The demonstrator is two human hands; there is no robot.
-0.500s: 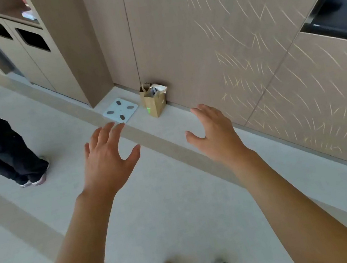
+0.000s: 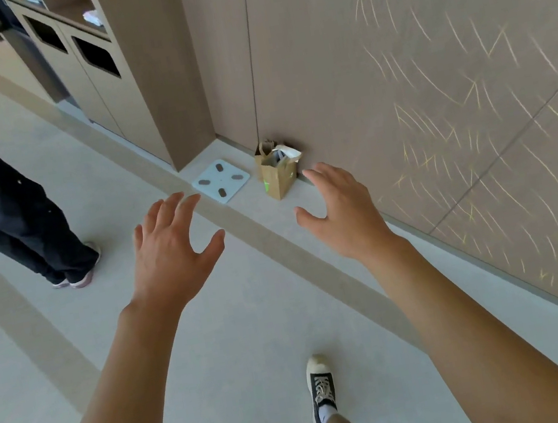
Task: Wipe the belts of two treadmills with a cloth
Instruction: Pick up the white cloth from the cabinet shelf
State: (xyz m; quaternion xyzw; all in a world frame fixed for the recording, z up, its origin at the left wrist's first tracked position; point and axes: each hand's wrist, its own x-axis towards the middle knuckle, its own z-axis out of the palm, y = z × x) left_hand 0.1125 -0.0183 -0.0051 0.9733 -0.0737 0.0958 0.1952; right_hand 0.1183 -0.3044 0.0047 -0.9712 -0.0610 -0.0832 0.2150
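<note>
Both hands, left hand (image 2: 169,253) and right hand (image 2: 345,214), hang out front, fingers spread and empty, no cloth or treadmills in sight, so looks like step one: find that cloth, maybe in the bag (image 2: 276,174).

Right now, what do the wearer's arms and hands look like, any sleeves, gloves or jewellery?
Both forearms are bare as far as the frame shows: no sleeves in view. The left hand and right hand wear no gloves, and no rings, watch or wristbands are visible.

Neither treadmill belts nor a cloth appear in view; nothing of the task's things can be described.
</note>
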